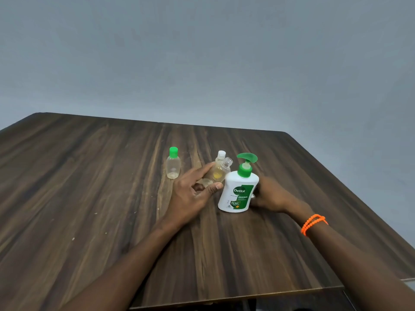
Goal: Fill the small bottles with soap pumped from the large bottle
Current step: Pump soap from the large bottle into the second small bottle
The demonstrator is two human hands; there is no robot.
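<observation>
A large white soap bottle [238, 194] with a green pump head stands on the dark wooden table [89, 176]. My right hand [271, 195] grips it from behind on its right side. My left hand [193, 194] holds a small clear uncapped bottle [219, 173], tilted with its open neck pointing up and right towards the pump spout; a little yellowish soap lies inside. Just behind it stands a second small bottle with a white cap [221, 155]. To the left, apart from both hands, a third small bottle with a green cap [173, 163] stands upright.
The table's far edge meets a plain grey-blue wall [202, 63]. The table's right edge runs diagonally close behind my right arm, which wears an orange bead bracelet [313, 223]. Its near edge lies under my forearms.
</observation>
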